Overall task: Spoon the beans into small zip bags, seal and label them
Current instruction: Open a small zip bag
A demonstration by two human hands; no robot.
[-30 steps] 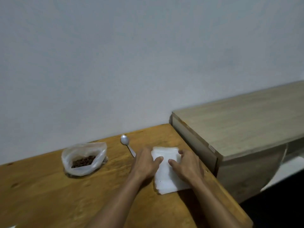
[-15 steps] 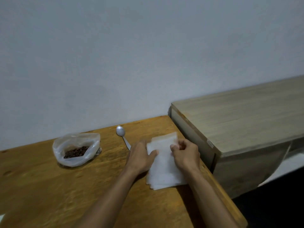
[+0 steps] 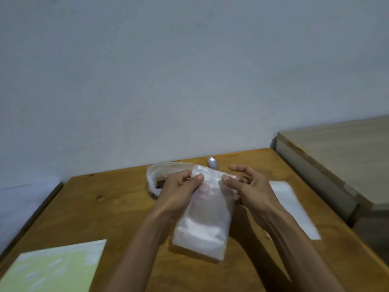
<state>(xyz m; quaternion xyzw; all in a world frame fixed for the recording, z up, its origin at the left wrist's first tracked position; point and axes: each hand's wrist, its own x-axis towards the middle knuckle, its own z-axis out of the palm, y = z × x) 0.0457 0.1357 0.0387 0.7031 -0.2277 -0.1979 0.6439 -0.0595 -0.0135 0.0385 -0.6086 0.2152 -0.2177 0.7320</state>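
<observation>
I hold one small translucent zip bag (image 3: 204, 224) up over the wooden table (image 3: 105, 207). My left hand (image 3: 179, 190) pinches its top left edge with thumb in front. At the top right edge my right hand (image 3: 250, 190) has its thumb on the front and fingers behind. The open plastic bag of dark beans (image 3: 153, 175) sits just behind my left hand, mostly hidden. A metal spoon (image 3: 213, 162) shows only its bowl above the zip bag. The stack of spare zip bags (image 3: 294, 211) lies flat to the right.
A pale green label sheet (image 3: 54, 268) lies at the table's near left corner. A light wooden cabinet (image 3: 341, 157) stands against the table's right side, lower down. A white wall runs directly behind the table.
Both hands lifted one zip bag off the stack and brought it leftward to the middle. The stack stays on the table at right. The view has swung left, bringing the label sheet in.
</observation>
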